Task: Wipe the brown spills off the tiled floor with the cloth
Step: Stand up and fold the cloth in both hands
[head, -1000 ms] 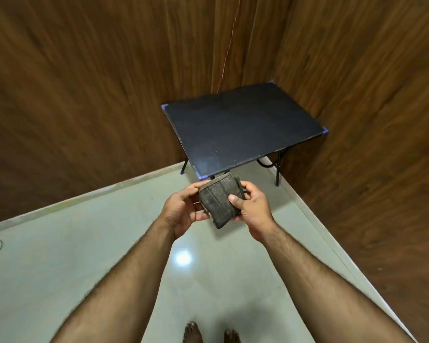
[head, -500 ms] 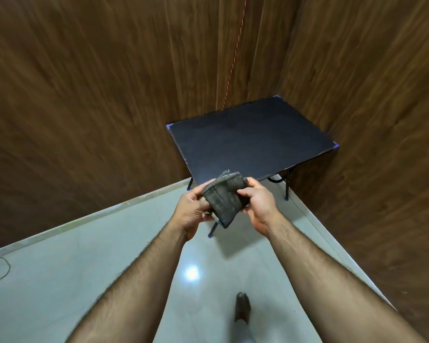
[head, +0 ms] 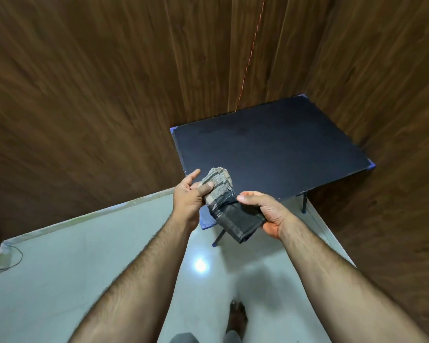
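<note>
both hands, left hand (head: 187,198) and right hand (head: 265,214), gripped the folded cloth (head: 229,209) before the table (head: 270,149); preparation step, next requiring lowering to the floor (head: 84,256).

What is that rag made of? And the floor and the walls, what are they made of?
The cloth looks like soft woven fabric: it bunches in folds and shows checked stripes. The floor seems polished tile or stone, pale and glossy, mirroring a lamp. The walls look like wood or wood-look laminate: brown grain streaks, joined panels.
</note>
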